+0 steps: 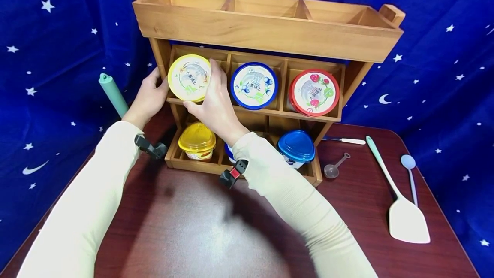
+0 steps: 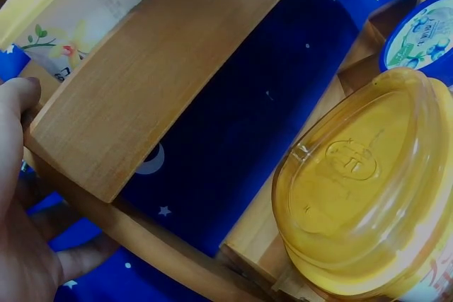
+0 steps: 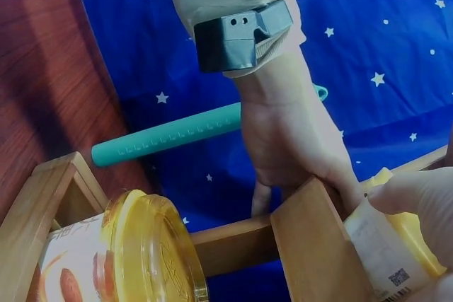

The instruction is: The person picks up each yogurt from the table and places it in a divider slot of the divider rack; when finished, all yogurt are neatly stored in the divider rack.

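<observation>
My right hand [image 1: 218,104] holds a tub with a yellow-rimmed lid [image 1: 188,77] in the left compartment of the wooden rack's middle tier, thumb low on the rim and fingers along its right side. At the rack's left side, my left hand [image 1: 148,95] grips the wooden rack [image 1: 266,33], its thumb in front and its other fingers behind the side, as the left wrist view shows. Beside the held tub sit a blue-lidded tub [image 1: 254,86] and a red-lidded tub [image 1: 314,92]. A tub with a domed yellow lid [image 2: 354,175] stands on the bottom tier.
Another tub with a domed blue lid [image 1: 296,146] stands at bottom right of the rack. Right of it lie a measuring spoon [image 1: 332,170], a white-handled utensil [image 1: 353,141], a spatula [image 1: 408,222] and a pale blue spoon [image 1: 408,162]. A green tube [image 3: 166,134] stands out at left.
</observation>
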A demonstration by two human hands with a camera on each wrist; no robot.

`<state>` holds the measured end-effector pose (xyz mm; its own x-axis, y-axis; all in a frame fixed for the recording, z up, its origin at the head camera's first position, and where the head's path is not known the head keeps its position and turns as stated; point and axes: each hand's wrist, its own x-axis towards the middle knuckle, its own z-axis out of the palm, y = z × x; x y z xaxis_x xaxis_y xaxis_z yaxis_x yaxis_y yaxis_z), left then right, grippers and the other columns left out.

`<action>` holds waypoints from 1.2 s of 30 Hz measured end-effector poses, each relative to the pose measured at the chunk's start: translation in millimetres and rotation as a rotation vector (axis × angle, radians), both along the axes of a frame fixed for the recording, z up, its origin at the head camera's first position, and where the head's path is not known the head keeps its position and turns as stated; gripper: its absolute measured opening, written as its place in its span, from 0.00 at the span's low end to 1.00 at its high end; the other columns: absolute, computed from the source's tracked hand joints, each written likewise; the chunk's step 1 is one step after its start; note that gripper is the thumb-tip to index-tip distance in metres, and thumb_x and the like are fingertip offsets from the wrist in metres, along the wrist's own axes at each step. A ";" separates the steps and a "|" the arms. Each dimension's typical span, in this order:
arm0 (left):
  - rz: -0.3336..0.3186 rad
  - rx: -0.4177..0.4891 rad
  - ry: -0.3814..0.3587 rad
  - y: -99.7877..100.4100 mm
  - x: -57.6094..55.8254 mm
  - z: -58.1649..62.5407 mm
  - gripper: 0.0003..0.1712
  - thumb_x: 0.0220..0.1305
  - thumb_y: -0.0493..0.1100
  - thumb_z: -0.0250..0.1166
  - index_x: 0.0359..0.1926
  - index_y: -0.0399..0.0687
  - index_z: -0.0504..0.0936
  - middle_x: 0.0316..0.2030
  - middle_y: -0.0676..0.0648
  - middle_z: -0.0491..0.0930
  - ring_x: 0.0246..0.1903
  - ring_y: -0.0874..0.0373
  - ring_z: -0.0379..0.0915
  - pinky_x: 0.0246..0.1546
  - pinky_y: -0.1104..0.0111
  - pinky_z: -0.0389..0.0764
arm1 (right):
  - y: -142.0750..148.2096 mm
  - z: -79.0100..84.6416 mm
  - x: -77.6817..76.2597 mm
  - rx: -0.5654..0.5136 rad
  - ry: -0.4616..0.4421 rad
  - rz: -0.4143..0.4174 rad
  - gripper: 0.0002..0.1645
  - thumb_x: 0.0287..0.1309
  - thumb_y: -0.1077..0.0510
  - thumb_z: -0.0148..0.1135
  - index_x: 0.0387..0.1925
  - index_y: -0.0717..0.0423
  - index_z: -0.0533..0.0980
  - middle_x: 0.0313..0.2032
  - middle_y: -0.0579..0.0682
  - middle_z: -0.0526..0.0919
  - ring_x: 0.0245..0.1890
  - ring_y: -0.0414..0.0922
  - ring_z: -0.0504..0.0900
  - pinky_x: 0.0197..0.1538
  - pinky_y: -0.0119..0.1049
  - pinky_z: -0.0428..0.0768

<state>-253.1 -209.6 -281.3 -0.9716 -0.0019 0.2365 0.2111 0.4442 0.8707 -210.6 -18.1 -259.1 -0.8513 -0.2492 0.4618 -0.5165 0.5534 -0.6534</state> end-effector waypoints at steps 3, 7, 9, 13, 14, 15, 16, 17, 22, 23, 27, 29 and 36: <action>0.001 -0.007 0.004 -0.6 0.2 -0.6 0.28 0.76 0.53 0.47 0.70 0.44 0.65 0.67 0.39 0.68 0.65 0.52 0.62 0.71 0.60 0.59 | 0.0 -0.3 0.8 0.001 -0.001 -0.004 0.67 0.48 0.55 0.77 0.75 0.64 0.40 0.72 0.62 0.52 0.72 0.51 0.57 0.73 0.31 0.57; 0.002 -0.006 0.022 0.0 -0.6 -1.7 0.28 0.77 0.51 0.47 0.70 0.42 0.64 0.66 0.38 0.68 0.64 0.50 0.62 0.70 0.59 0.60 | 1.1 0.1 2.2 -0.004 0.015 -0.008 0.66 0.49 0.54 0.77 0.75 0.63 0.41 0.72 0.62 0.52 0.73 0.51 0.56 0.74 0.31 0.56; -0.001 -0.002 0.025 0.2 -1.1 -1.9 0.28 0.77 0.50 0.48 0.70 0.42 0.64 0.66 0.37 0.68 0.65 0.50 0.62 0.71 0.60 0.59 | 2.1 0.5 3.1 -0.006 0.033 -0.009 0.66 0.49 0.53 0.77 0.75 0.63 0.42 0.73 0.63 0.51 0.73 0.51 0.55 0.74 0.30 0.56; -0.005 0.009 0.014 -1.6 -1.0 -1.8 0.28 0.77 0.51 0.48 0.71 0.42 0.63 0.67 0.38 0.67 0.65 0.51 0.61 0.71 0.60 0.58 | 3.9 2.6 6.3 -0.019 0.090 0.001 0.65 0.50 0.51 0.76 0.75 0.63 0.43 0.73 0.62 0.51 0.74 0.50 0.53 0.74 0.29 0.53; -0.008 0.012 0.009 -1.8 -0.7 -1.3 0.29 0.77 0.51 0.47 0.71 0.43 0.63 0.67 0.37 0.67 0.65 0.51 0.60 0.71 0.59 0.58 | 4.3 3.5 7.5 -0.022 0.107 0.006 0.65 0.50 0.51 0.76 0.75 0.63 0.43 0.73 0.62 0.51 0.74 0.50 0.52 0.74 0.29 0.53; -0.009 0.011 0.003 -2.4 -0.4 -1.0 0.29 0.77 0.52 0.47 0.72 0.43 0.62 0.67 0.38 0.66 0.65 0.51 0.60 0.71 0.59 0.58 | 4.8 4.5 9.0 -0.028 0.123 0.012 0.64 0.50 0.51 0.76 0.75 0.63 0.43 0.73 0.62 0.51 0.75 0.49 0.52 0.74 0.28 0.52; -0.008 0.007 -0.001 -2.9 0.0 -0.7 0.29 0.77 0.52 0.47 0.72 0.44 0.62 0.67 0.37 0.66 0.65 0.51 0.60 0.71 0.59 0.58 | 5.2 5.4 10.6 -0.038 0.138 0.019 0.64 0.51 0.50 0.75 0.75 0.63 0.44 0.74 0.61 0.52 0.75 0.48 0.52 0.74 0.28 0.51; -0.007 0.003 -0.005 -3.4 0.5 -0.4 0.29 0.77 0.52 0.46 0.72 0.44 0.61 0.68 0.38 0.66 0.65 0.50 0.60 0.71 0.58 0.58 | 5.8 6.4 12.5 -0.045 0.150 0.027 0.63 0.51 0.50 0.75 0.76 0.62 0.44 0.74 0.60 0.52 0.75 0.48 0.51 0.75 0.28 0.51; 0.012 -0.011 -0.006 -5.2 5.3 1.8 0.29 0.77 0.54 0.47 0.73 0.48 0.62 0.68 0.39 0.66 0.65 0.50 0.61 0.70 0.57 0.60 | 11.3 10.6 24.8 -0.084 0.177 0.066 0.60 0.53 0.49 0.74 0.76 0.60 0.47 0.74 0.57 0.55 0.74 0.43 0.54 0.74 0.29 0.53; 0.016 -0.009 -0.002 -6.1 6.8 2.9 0.30 0.77 0.54 0.47 0.73 0.50 0.61 0.69 0.40 0.65 0.66 0.51 0.60 0.70 0.57 0.60 | 13.1 11.4 27.5 -0.090 0.180 0.074 0.59 0.54 0.49 0.73 0.76 0.59 0.48 0.74 0.56 0.55 0.74 0.43 0.54 0.74 0.29 0.54; 0.007 0.035 0.015 -12.2 16.2 10.6 0.32 0.76 0.57 0.46 0.76 0.58 0.55 0.71 0.42 0.62 0.66 0.52 0.62 0.65 0.58 0.70 | 23.7 14.1 38.5 -0.110 0.206 0.112 0.54 0.57 0.50 0.71 0.75 0.59 0.51 0.73 0.55 0.57 0.74 0.41 0.55 0.74 0.30 0.55; -0.007 0.048 0.034 -16.3 24.7 15.9 0.33 0.76 0.57 0.45 0.77 0.57 0.54 0.72 0.41 0.62 0.66 0.52 0.63 0.59 0.63 0.76 | 31.8 14.1 45.3 -0.109 0.236 0.127 0.52 0.58 0.51 0.71 0.74 0.59 0.53 0.73 0.55 0.58 0.74 0.41 0.55 0.74 0.32 0.55; 0.031 -0.094 0.221 -21.7 90.1 36.4 0.29 0.76 0.51 0.50 0.74 0.54 0.62 0.69 0.44 0.67 0.65 0.54 0.67 0.54 0.83 0.70 | 81.3 12.0 79.2 -0.039 0.287 0.163 0.47 0.59 0.53 0.69 0.74 0.55 0.56 0.75 0.50 0.58 0.75 0.41 0.55 0.76 0.39 0.56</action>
